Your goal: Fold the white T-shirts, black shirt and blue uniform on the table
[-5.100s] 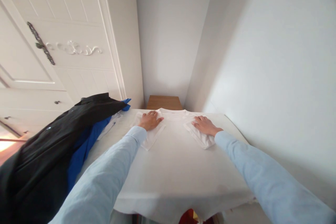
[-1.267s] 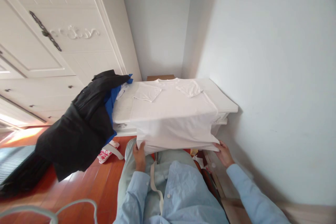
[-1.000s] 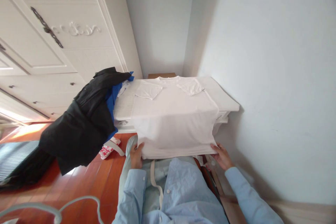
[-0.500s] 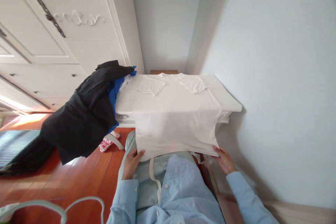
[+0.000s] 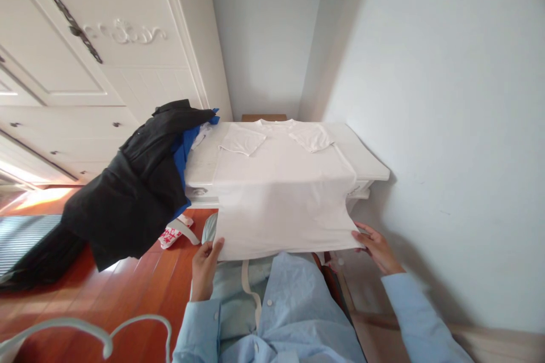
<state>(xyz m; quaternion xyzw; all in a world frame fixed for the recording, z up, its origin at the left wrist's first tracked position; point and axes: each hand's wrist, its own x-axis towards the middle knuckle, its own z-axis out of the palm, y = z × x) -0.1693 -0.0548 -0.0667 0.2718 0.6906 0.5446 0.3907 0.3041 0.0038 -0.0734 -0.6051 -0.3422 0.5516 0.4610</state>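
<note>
A white T-shirt [image 5: 283, 204] lies spread over a white table [image 5: 366, 164], its collar at the far edge and both sleeves folded inward on top. Its lower part hangs past the near edge towards my lap. My left hand [image 5: 205, 266] pinches the left corner of the hem between thumb and fingers. The right corner is gripped by my right hand [image 5: 377, 248], thumb on top. Between the two hands the hem is drawn fairly straight.
Black clothing [image 5: 128, 187] over a blue garment [image 5: 181, 153] drapes off the table's left side. A white wardrobe [image 5: 140, 74] stands behind it. A pale wall [image 5: 447, 125] closes in the right. A white curved frame [image 5: 85, 326] is at lower left above the wooden floor [image 5: 140, 289].
Both hands have moved outward, the left hand to the left and the right hand to the right. The hem is now stretched wider and smoother. The view has shifted slightly.
</note>
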